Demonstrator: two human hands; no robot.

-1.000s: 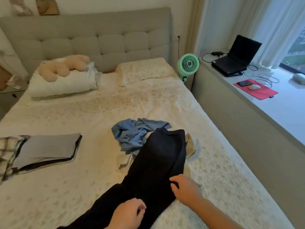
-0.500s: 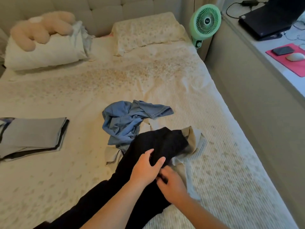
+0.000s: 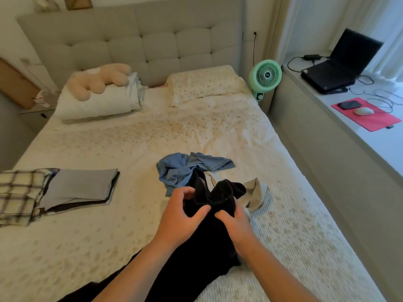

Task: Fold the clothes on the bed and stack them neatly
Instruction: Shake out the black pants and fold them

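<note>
Head view shows the person's left hand [image 3: 181, 216] and right hand [image 3: 234, 221] both closed on the black pants [image 3: 209, 232], pinching the bunched top part just above the bed. The pants lie near the bed's [image 3: 87, 247] front edge, and the long legs run off toward the front left corner. The cloth looks soft and floppy. It is probably light, so it sags and bunches when lifted. It does not look slippery or easy to break. A good place to hold it looks like the top band, one hand at each end, so the legs hang straight.

Just behind the pants sits a crumpled blue garment [image 3: 185, 168], and a beige garment [image 3: 255, 192] lies just beside them toward the right edge. Both are not folded yet. Near the left edge lies a stack of folded clothes [image 3: 82, 188], with a checked cloth [image 3: 19, 195] touching it.

A green fan [image 3: 265, 76] stands past the bed's far right corner. Its stand shows a big letter "C". The small mark in the fan's middle is too tiny to read. No writing shows on the clothes.
</note>
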